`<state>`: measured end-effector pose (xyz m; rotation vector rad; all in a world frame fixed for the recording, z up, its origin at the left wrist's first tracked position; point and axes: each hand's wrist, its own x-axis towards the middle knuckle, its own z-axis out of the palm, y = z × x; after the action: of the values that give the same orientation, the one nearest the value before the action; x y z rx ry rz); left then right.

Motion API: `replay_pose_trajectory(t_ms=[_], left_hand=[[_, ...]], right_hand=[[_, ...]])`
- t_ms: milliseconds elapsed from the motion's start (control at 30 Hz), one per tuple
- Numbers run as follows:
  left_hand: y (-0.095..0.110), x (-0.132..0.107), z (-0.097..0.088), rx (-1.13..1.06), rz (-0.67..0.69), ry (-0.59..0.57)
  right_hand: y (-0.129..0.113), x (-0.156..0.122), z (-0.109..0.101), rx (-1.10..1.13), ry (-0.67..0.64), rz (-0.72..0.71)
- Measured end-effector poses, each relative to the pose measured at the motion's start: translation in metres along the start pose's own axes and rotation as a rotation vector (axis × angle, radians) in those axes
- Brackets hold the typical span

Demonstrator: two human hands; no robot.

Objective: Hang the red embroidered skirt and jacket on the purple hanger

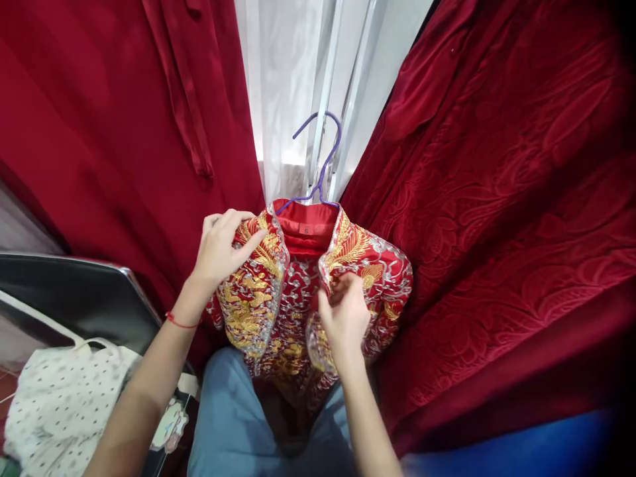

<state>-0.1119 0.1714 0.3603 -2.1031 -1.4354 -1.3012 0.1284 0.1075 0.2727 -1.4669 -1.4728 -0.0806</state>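
A red jacket (298, 265) with gold and silver embroidery hangs on a purple hanger (328, 159) in front of me. Its front is parted, and a small size label (306, 229) shows inside the collar. My left hand (221, 245) lies over the shoulder at the left of the picture, fingers stretched out and thumb resting on the gold embroidery. With my right hand (345, 311) I pinch the front edge on the other side, just below the collar. The lower part of the jacket falls between my knees, where it is dark.
Red curtains (99, 119) hang at the left, and patterned red velvet (517, 199) at the right. Behind the hanger stand pale metal bars (358, 86). A black chair back (74, 291) and a white dotted cloth bag (64, 404) are at the lower left. Blue material (521, 450) shows lower right.
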Motion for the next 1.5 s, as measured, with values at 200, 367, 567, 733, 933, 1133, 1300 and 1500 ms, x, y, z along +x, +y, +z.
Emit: replay_pose_trajectory(t_ms=[200,367,567,733,933,1133,1300,1500], left_hand=[[-0.045,0.007,0.002,-0.138,-0.049,-0.125],[-0.021,-0.006,-0.006,0.026,-0.107,0.013],[0.009,-0.022,-0.033,0.139,-0.149,0.09],[0.013,-0.028,-0.026,0.159,-0.166,0.125],[0.031,-0.046,-0.013,0.06,-0.237,0.19],[0.039,-0.056,0.0,0.023,-0.264,0.276],[0.042,-0.105,0.033,0.02,-0.401,0.461],[0.043,-0.246,0.123,-0.57,-1.299,0.278]], right_hand=[[0.02,-0.035,0.016,-0.158,-0.168,-0.018],[-0.026,-0.037,0.029,-0.123,-0.195,-0.174],[-0.068,-0.022,0.053,-0.079,-0.228,-0.135],[-0.041,-0.031,0.082,-0.157,-0.318,-0.005],[-0.03,-0.042,0.058,0.015,-0.238,-0.105],[0.025,-0.05,0.049,0.324,-0.408,-0.001],[0.082,-0.09,0.066,0.406,-0.521,0.352],[0.128,-0.139,0.106,0.602,-0.824,1.043]])
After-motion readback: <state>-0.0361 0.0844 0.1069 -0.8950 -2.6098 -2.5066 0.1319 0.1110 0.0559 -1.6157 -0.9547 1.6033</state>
